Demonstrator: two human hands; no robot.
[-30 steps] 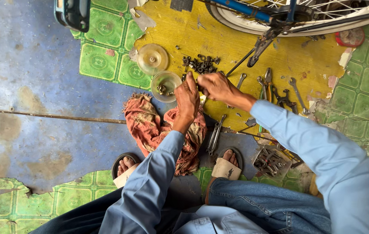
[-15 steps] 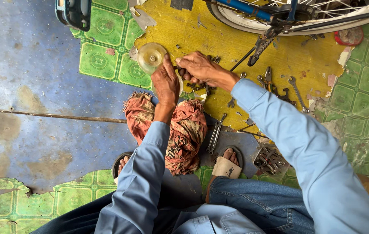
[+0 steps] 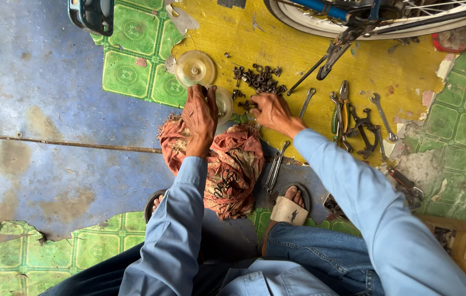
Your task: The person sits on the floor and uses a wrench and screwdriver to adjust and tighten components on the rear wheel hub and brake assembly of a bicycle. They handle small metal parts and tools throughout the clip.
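Two hands are working on the floor: left hand (image 3: 200, 112) is gripping a light, rigid clear dish (image 3: 223, 104) by its rim; right hand (image 3: 268, 109) is pinching small, slippery-looking nuts (image 3: 260, 78).

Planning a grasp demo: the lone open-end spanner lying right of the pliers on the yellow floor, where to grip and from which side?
Probably the bare middle of the spanner's shank, coming straight down from above. It lies flat on the yellow floor, slanted, heads at both ends. Its right side is free; pliers and dark tools crowd the left.
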